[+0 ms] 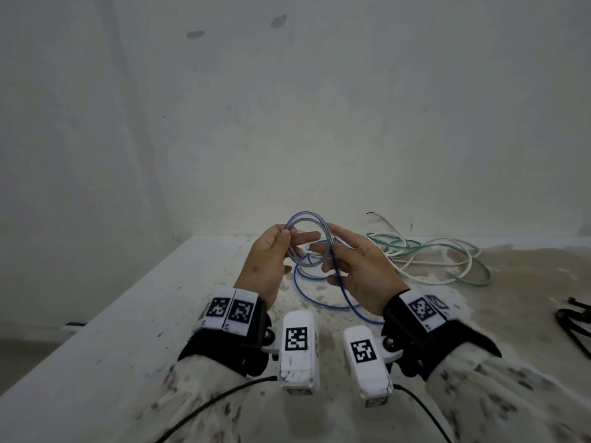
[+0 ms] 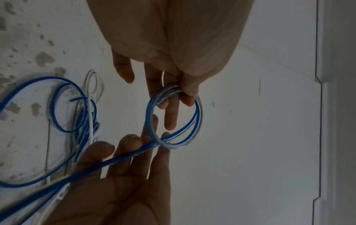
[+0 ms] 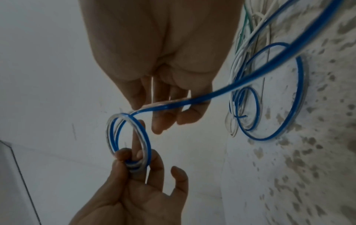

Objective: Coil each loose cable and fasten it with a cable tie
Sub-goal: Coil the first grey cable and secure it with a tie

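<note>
1. Head view: the left hand is held above the table; the small coil of the blue cable is pinched at its rim between thumb and fingers.
2. The right hand, just beside the coil, is loosely curled round the running strand, which is laid across its fingers.
3. From the right hand the uncoiled length is trailed down toward the body and onto the table; the right hand is judged nearer to this slack.
4. White and green cables are lying loose to the right.
5. No brand or readable writing is found; only square coded markers are shown on the wrist bands.
</note>
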